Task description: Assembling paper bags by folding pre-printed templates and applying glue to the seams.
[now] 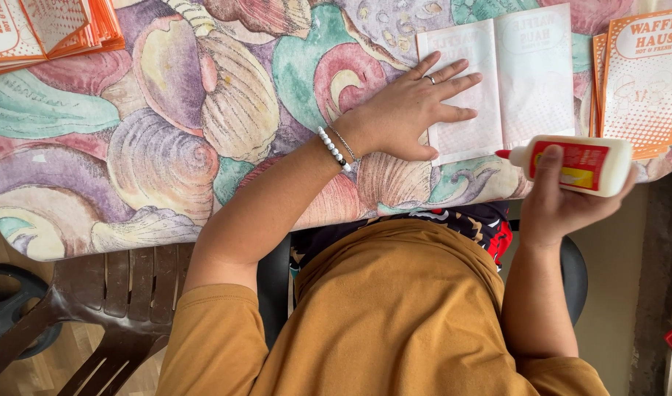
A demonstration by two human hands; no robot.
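Shell-patterned tablecloth (pixel 167 147): left hand (pixel 409 110) flattens white paper (pixel 512 73); right hand (pixel 552 205) holds red-labelled glue bottle (pixel 570 165).

You wear mustard-yellow short-sleeved shirt (pixel 394 315), loose fit, sleeves ending above elbows. Forearms bare. Left wrist carries two bracelets: white bead bracelet (pixel 333 148) with one dark bead, plus thin chain bracelet (pixel 344 141) beside it. Plain silver ring (pixel 429 78) on your left hand (pixel 413 110). Right hand (pixel 563 198) bare of jewellery. Dark patterned cloth with red patch (pixel 490 227) shows at lap.
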